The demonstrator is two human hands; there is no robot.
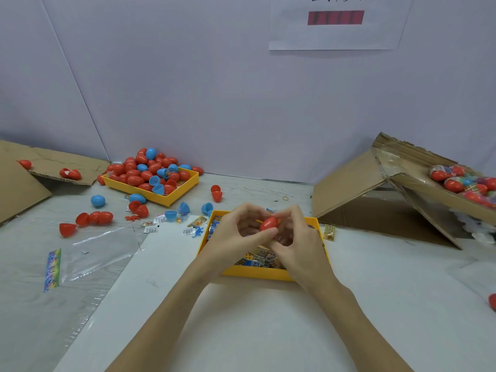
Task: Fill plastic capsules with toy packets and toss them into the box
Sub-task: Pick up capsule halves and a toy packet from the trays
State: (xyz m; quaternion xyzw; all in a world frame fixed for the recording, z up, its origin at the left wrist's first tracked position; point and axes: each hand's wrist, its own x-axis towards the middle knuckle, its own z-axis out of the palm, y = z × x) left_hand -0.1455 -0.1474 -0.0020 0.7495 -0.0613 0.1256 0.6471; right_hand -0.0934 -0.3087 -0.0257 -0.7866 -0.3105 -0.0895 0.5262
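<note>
Both hands meet above a yellow tray point(257, 272) of toy packets point(264, 257) on a pale surface point(268, 326). The left hand point(236, 232) and right hand point(298, 242) have their fingers curled round one red capsule point(269, 223). Behind them at the left, a second yellow tray point(177, 196) heaped with red and blue capsules point(150, 170) sits against a plain white wall point(214, 89). At the right stands a tilted cardboard box point(418, 183) holding filled capsules. A clear plastic bag point(94, 251) lies at the left.
</note>
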